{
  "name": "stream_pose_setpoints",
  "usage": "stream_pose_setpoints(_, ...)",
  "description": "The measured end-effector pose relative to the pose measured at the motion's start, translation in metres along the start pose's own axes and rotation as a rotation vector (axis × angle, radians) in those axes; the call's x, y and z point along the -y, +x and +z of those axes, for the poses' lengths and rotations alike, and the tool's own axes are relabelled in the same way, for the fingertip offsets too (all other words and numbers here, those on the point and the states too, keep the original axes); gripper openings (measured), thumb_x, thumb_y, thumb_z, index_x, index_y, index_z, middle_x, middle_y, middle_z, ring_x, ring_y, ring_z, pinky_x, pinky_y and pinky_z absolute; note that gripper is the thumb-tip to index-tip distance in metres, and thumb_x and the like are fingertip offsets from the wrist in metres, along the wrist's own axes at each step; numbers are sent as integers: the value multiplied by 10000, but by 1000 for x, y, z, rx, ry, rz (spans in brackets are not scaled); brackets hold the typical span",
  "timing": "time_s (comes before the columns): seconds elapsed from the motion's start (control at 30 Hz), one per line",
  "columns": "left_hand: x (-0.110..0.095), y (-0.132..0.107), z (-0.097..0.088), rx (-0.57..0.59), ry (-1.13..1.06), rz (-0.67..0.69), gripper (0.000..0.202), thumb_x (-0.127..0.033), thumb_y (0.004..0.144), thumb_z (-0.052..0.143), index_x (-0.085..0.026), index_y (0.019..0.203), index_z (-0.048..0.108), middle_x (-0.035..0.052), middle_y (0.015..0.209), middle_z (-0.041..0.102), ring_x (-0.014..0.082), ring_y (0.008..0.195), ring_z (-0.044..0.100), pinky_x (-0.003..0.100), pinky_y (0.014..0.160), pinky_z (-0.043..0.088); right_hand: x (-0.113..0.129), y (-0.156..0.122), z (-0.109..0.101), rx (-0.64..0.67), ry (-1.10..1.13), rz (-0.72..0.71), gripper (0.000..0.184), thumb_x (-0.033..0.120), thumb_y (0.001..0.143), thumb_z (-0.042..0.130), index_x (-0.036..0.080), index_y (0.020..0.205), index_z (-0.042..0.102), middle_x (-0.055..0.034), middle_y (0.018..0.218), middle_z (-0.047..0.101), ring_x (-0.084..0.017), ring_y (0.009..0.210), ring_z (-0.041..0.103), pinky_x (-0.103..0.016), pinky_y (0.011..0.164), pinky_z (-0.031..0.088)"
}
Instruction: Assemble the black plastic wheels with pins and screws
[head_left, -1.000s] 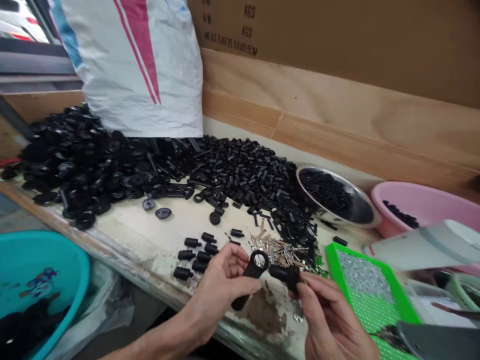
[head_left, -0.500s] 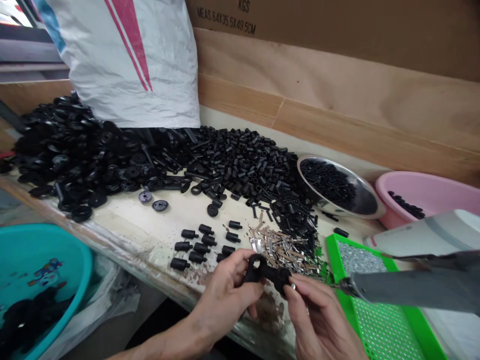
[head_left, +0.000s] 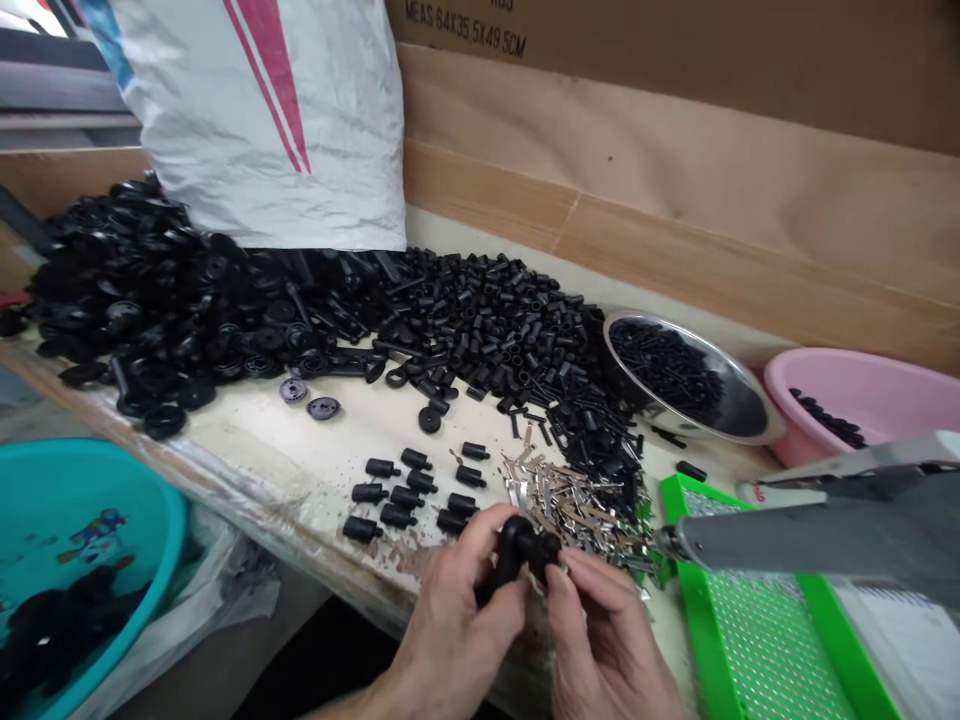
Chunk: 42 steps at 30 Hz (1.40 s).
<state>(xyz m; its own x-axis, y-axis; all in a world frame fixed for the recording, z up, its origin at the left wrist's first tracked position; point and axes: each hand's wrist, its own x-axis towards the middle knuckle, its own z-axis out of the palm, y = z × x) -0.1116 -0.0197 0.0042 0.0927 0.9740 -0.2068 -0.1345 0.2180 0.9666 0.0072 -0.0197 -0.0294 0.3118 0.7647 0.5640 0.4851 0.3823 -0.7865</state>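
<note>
In front of me, over the table's near edge, I hold a black plastic crank-like part with a rounded end. My left hand is closed around its left side. The fingertips of my right hand pinch its right end, where a small bright spot shows. Just beyond my hands lie several black stubby cylinders in loose rows. A heap of thin metal strips spreads behind my right hand. To the right, a grey power screwdriver points its tip toward my hands.
A green tray of small metal pieces lies under the screwdriver. Behind it are a steel bowl and a pink basin. Black parts are heaped along the back, below a white sack. A teal basin stands lower left.
Both hands have shifted slightly with the black part, the right one moving left and closer to the left hand. The part has turned, so its ring opening no longer faces me.
</note>
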Motion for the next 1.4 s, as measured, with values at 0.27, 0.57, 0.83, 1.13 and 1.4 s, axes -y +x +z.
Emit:
stream_pose_setpoints(0.27,2,-2,0,-36,181,58,332,-214,861,528,-246,1191,521,0,831,631,147,747,582,228,674,467,7,-2,5,-5,4,80,69,219,802,691,163,841,698,-82,879,725,-187,759,683,-296,666,552)
stream_pose_setpoints(0.57,5,-5,9,-123,181,129,402,-301,891,499,-214,1284,506,53,900,697,173,782,651,258,734,505,-1,-8,10,-5,49,108,117,270,824,680,158,856,689,-88,888,730,-197,780,696,-302,681,552)
stream_pose_setpoints(0.83,29,-4,8,-177,350,412,490,-139,879,452,-215,1363,436,74,1177,676,167,994,671,241,883,517,-3,-1,-2,129,-41,28,221,290,833,686,187,1024,725,-64,954,732,-182,798,687,-266,714,540)
stream_pose_setpoints(1.13,29,6,-1,-246,657,846,574,-15,854,437,-99,1419,369,152,1185,666,173,1071,648,239,951,493,-8,0,5,98,65,-48,278,188,797,716,193,1074,728,-75,953,734,-206,800,699,-291,661,562)
stream_pose_setpoints(1.4,15,0,1,-55,347,419,477,-140,874,515,-211,1343,462,64,1191,662,176,1057,637,232,942,480,-15,7,-13,259,35,-44,337,204,815,701,265,1146,691,-39,1003,700,-164,858,683,-242,719,568)
